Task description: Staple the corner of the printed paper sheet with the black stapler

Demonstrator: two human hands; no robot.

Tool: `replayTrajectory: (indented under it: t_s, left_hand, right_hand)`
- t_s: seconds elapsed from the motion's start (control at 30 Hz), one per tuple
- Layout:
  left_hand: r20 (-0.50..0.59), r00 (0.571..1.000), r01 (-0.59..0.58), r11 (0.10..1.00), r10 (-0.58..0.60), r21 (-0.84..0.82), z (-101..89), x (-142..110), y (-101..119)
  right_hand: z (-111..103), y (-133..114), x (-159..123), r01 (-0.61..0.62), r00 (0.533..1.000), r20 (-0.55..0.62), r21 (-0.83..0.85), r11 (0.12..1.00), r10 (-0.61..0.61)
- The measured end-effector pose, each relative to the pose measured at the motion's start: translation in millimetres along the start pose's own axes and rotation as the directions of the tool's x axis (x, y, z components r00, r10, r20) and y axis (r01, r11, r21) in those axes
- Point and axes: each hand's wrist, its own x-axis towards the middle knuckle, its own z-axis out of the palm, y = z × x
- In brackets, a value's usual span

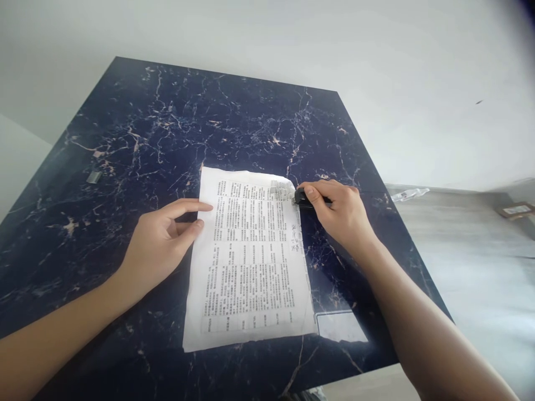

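A small black stapler (301,197) is gripped in the right hand (340,214), fingers curled over its top and thumb pressed along its near side. Its nose is set against the far right corner of the printed sheets (251,256), where the paper edge is seen slightly lifted and curled. Whether the corner is actually caught in the stapler mouth cannot be told.

The left hand (161,245) is laid at the left edge of the sheets, loosely open with nothing held in it. The forefinger is stretched out so that its tip touches the paper margin, and the thumb tip is pressed at the same edge just below; the palm is rested on the table (125,139).

The sheets are placed flat near the middle of the table, covered in dense blocks of print, with a few handwritten marks noted by the right margin. The lower edge is seen rough and uneven.

The tabletop is dark blue with pale marbled veins. A small pale tag (94,177) is stuck near its left side, well apart from the hands, and a pale rectangular patch (340,327) is seen just beside the lower right corner of the paper.
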Motion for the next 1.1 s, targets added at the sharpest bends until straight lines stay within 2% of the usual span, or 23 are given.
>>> replayTrajectory:
  t_s: [0.37, 0.73, 0.97, 1.1]
  left_hand:
    - [-0.010, 1.000, -0.011, 1.000, 0.012, 0.010, 0.7, -0.9, 2.2]
    - [-0.006, 1.000, 0.003, 1.000, -0.003, 0.015, 0.8, -0.5, 1.7]
    - [0.006, 1.000, -0.015, 1.000, 0.015, -0.010, 0.0, 0.3, -1.5]
    - [0.001, 1.000, -0.016, 1.000, 0.016, -0.011, 0.9, 0.1, -0.6]
  right_hand:
    - [-1.2, 0.0, 0.1, -0.034, 0.999, -0.011, 0.054, 0.998, 0.035]
    - [-0.9, -5.8, 0.5, 0.028, 0.999, 0.048, -0.088, 0.996, -0.024]
    - [10.9, -13.6, -0.9, 0.150, 0.989, 0.033, -0.263, 0.953, -0.147]
    - [0.7, -6.8, 0.4, 0.146, 0.987, 0.096, -0.192, 0.970, -0.129]
